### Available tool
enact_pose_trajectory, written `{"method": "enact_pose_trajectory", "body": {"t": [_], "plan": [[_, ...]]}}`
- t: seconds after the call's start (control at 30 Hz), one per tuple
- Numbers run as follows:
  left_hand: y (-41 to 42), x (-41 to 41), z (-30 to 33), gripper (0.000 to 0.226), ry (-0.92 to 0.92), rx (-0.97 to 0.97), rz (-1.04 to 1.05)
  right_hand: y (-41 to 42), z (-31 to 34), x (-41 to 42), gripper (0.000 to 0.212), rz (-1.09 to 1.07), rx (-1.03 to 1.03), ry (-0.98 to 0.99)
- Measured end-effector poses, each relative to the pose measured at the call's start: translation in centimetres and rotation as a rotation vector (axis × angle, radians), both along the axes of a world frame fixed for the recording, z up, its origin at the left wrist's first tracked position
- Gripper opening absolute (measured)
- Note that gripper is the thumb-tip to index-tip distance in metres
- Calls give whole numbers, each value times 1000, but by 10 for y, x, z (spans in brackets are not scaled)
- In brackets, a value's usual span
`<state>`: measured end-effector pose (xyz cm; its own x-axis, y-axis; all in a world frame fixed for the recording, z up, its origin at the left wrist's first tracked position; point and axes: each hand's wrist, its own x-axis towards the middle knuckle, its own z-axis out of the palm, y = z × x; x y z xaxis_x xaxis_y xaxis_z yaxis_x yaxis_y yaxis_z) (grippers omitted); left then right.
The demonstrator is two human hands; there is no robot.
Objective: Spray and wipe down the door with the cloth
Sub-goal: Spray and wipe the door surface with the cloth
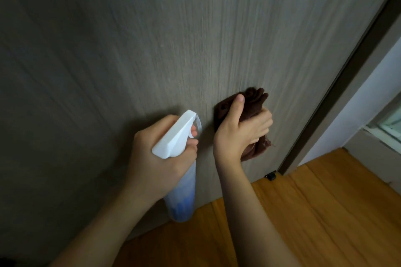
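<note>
We grip the white-headed spray bottle (176, 158) in our left hand (158, 158), fingers curled at its trigger, nozzle toward the grey wood-grain door (152, 39). Just right, our right hand (240, 130) clutches a bunched brown cloth (253, 99) against the door's lower part, above the wooden floor (314, 212).

Left hand (160, 156), right hand (240, 130), fingers curled

Matt woodgrain door (152, 39); fuzzy cloth (253, 102); plastic sprayer (173, 134).

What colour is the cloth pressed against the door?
Dark brown cloth, gripped by the right hand; head view.
</note>
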<state>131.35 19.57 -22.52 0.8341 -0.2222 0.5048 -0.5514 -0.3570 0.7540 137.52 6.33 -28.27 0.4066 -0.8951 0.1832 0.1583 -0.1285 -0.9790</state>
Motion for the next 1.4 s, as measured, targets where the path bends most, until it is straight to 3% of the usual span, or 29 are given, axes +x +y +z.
{"method": "enact_pose_trajectory", "body": {"t": [0.3, 0.53, 0.67, 0.8, 0.9, 1.03, 1.1, 1.17, 1.3, 1.4], "plan": [[18, 4, -9, 20, 26, 65, -37, 6, 4, 2, 52, -35, 32, -1], [23, 3, -9, 12, 38, 48, -55, 11, 20, 3, 54, -35, 94, 11], [29, 1, -9, 14, 37, 28, -52, 25, 38, 1, 49, -22, -41, -53], [39, -4, -7, 12, 26, 14, -30, 31, 18, 2, 50, -85, -83, -87], [42, -6, -8, 13, 29, 13, -9, 36, -20, -1, 53, -99, 53, -17], [42, -6, -9, 13, 65, 8, -4, 38, -49, -7, 76, -94, 260, 107], [42, -7, -9, 13, 55, 6, -7, 38, -44, -6, 73, -84, 301, 121], [42, -8, -8, 14, 41, 8, -12, 40, -30, -6, 66, -83, 253, 110], [45, -10, -3, 13, 30, 23, -9, 54, 10, -6, 50, -54, -36, 5], [49, -11, -1, 15, 19, 37, 0, 60, 25, -4, 53, -80, -203, -76]]}}
